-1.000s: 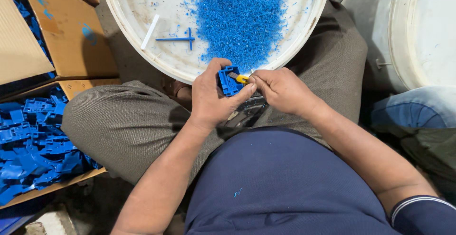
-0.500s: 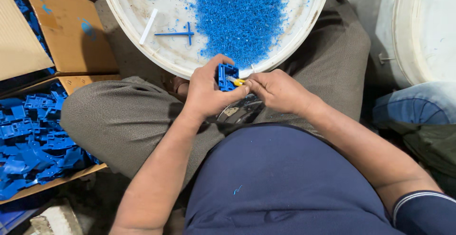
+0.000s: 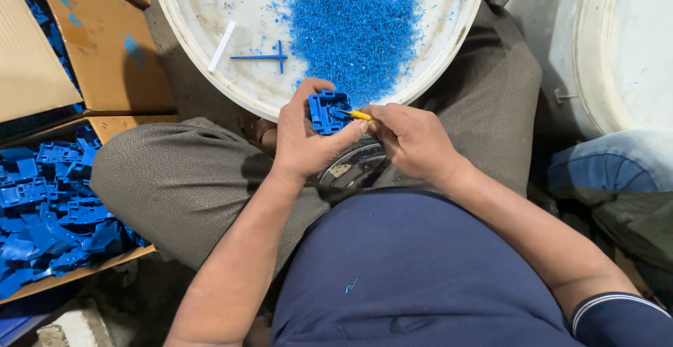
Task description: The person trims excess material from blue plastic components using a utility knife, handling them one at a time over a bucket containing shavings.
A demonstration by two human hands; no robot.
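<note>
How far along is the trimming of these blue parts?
Done: a heap of blue shavings lies in the white tub. In hand: left hand holds a blue part; right hand works it with a yellow tool. Left: the cardboard box holds many blue pieces.

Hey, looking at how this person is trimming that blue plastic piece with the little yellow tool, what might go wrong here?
The yellow tool works right against the blue plastic part, close to the left hand gripping it; a slip might nick the thumb. The right hand works over the lap, so shavings may miss the white tub and land on clothing instead of joining the blue shavings pile.
</note>
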